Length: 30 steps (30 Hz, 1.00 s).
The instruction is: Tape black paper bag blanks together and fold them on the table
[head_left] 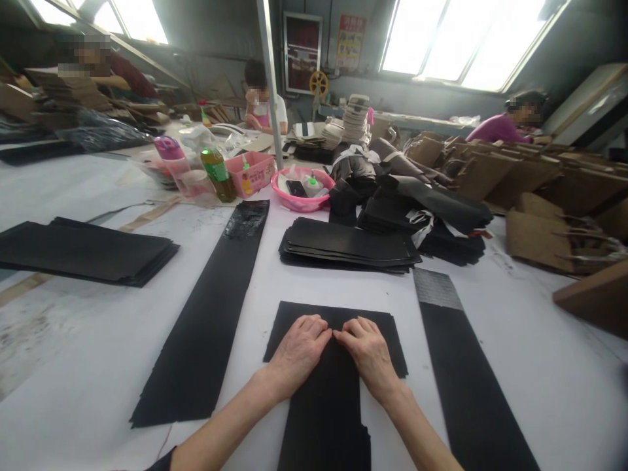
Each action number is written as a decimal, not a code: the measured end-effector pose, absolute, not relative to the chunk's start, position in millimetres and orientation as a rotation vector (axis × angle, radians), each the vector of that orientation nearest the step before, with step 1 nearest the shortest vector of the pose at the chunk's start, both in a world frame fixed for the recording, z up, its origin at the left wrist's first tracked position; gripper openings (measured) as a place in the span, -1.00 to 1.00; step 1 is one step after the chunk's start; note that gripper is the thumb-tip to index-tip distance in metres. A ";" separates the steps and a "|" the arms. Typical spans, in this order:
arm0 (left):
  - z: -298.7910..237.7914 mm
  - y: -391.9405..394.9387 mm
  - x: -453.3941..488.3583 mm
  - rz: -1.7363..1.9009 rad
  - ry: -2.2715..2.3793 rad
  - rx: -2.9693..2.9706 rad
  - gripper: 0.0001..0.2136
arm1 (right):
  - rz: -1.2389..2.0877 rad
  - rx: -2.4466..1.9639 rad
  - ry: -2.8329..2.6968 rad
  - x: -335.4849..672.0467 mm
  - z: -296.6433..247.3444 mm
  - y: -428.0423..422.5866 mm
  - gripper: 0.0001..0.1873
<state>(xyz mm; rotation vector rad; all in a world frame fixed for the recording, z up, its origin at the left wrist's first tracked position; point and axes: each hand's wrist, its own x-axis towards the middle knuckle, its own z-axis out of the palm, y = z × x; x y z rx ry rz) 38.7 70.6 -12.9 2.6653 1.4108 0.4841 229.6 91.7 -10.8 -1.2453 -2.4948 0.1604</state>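
Note:
A flat black paper piece (338,320) lies on the white table (98,366) right in front of me, wider at its far end. My left hand (299,350) and my right hand (369,353) rest on it side by side, knuckles up, fingers curled and pressed down on the sheet with fingertips nearly meeting at the middle. Neither hand lifts anything. Two long black strips lie on either side, one on the left (216,307) and one on the right (471,379).
Stacks of black sheets sit at the left (83,252) and ahead (348,245). A pink basin (301,190), a pink basket (250,173) and bottles (218,173) stand further back. Brown paper bags (540,196) pile on the right. Other people work at the far side.

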 end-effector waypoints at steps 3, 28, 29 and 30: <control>-12.5 71.3 36.3 0.470 1.417 2.664 -0.64 | 0.139 -1.215 -2.496 229.8 -11.5 90.1 -0.84; -21.1 72.4 36.1 0.417 1.372 2.804 -0.72 | 0.154 -1.161 -2.494 234.6 -8.8 95.5 -0.84; -20.3 72.3 36.7 0.398 1.366 2.827 -0.71 | 0.163 -1.155 -2.500 234.7 -8.9 95.8 -0.84; -19.2 72.1 37.5 0.377 1.362 2.852 -0.71 | 0.171 -1.151 -2.507 234.9 -9.0 96.0 -0.83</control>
